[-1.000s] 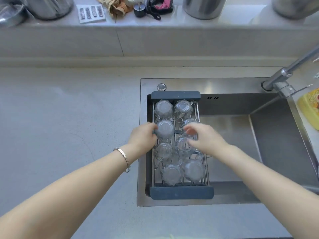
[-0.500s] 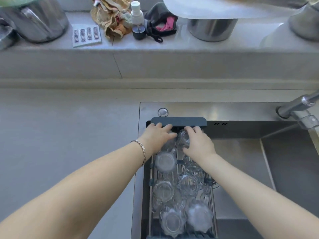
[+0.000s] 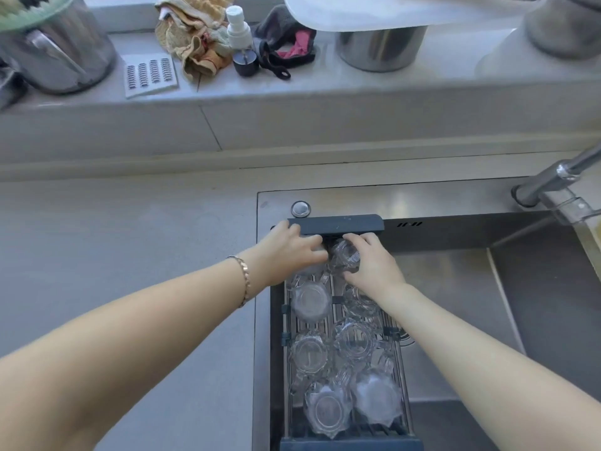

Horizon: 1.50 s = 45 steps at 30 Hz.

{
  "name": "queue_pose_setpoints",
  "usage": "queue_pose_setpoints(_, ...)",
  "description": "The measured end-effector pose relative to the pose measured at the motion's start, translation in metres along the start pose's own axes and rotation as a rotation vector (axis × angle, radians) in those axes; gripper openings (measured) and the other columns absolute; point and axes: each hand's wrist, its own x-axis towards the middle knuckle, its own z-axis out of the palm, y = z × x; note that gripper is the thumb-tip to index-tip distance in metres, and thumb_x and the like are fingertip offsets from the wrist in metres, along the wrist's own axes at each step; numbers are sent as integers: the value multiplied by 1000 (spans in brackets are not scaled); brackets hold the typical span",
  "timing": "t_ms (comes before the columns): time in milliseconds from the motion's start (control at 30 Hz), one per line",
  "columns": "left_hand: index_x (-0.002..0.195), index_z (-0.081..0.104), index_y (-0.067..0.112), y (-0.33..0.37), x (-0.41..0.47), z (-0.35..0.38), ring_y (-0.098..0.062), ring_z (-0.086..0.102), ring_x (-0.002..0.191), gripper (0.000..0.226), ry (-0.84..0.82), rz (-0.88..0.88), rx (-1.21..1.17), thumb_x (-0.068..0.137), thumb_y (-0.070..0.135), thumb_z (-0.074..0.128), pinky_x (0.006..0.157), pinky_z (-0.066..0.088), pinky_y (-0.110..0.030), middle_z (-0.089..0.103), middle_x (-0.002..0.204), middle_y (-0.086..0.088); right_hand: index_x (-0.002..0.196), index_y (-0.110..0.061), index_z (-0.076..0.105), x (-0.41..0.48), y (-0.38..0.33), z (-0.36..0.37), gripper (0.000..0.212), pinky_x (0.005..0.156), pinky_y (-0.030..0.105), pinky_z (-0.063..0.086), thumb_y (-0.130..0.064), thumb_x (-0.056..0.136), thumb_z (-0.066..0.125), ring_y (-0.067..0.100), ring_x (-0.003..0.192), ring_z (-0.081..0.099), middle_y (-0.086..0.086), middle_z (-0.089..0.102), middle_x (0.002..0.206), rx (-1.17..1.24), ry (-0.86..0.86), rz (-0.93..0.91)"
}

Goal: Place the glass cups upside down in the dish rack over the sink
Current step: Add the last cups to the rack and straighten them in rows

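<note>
Both hands at rack's (image 3: 335, 224) far end: right (image 3: 374, 265) gripping cup (image 3: 345, 253), left (image 3: 289, 252) covering another, grasp unclear; risk of clinking against packed neighbours.

on the raised ledge (image 3: 292, 96) behind the worktop (image 3: 113, 229), a shiny metal pot (image 3: 61, 56) stands at the left end, with a flat white card of ridged strips (image 3: 150, 74) lying just beside it. next along sit a crumpled tan cloth (image 3: 192, 40), a white-capped spray bottle (image 3: 241, 40) on a dark base, and a dark cloth with pink showing (image 3: 286, 43). a second metal pot (image 3: 380, 47) stands right of centre under a pale sheet (image 3: 390, 11). at the worktop's right edge, a chrome faucet (image 3: 553, 180) angles up and out of view.
</note>
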Motion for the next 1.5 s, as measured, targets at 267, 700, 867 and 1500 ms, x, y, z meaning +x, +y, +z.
queue_pose_setpoints(267, 125, 55, 24, 0, -56, -4, -26, 58, 82, 65, 404, -504, -781, 66, 12, 78, 67, 56, -38, 50, 105, -9, 136, -22, 39, -2, 3, -5, 68, 84, 25, 40, -15, 76, 69, 22, 114, 50, 5, 41, 134, 123, -7, 20)
queue_pose_setpoints(700, 111, 44, 14, 29, 10, -5, -30, 65, 88, 61, 28, -1191, -1257, 68, 54, 62, 80, 57, -40, 63, 103, -7, 138, -21, 36, -4, 0, -2, 68, 84, 31, 47, -16, 79, 69, 24, 112, 51, 6, 39, 136, 73, -3, 19)
queue_pose_setpoints(867, 120, 37, 7, 40, 34, -3, -35, 62, 94, 64, -35, -1236, -1124, 78, 50, 59, 72, 47, -33, 52, 118, -17, 136, -22, 38, -3, 2, -1, 66, 81, 34, 50, -12, 78, 67, 25, 108, 53, 6, 41, 133, 51, 8, -3)
queue_pose_setpoints(1500, 136, 36, 20, 48, 19, 25, -35, 56, 107, 64, 141, -926, -1118, 81, 21, 69, 87, 48, -38, 40, 131, -12, 139, -22, 37, -26, 1, 28, 58, 100, 34, 38, -24, 86, 61, 23, 125, 45, 6, 45, 139, 333, 267, 164)
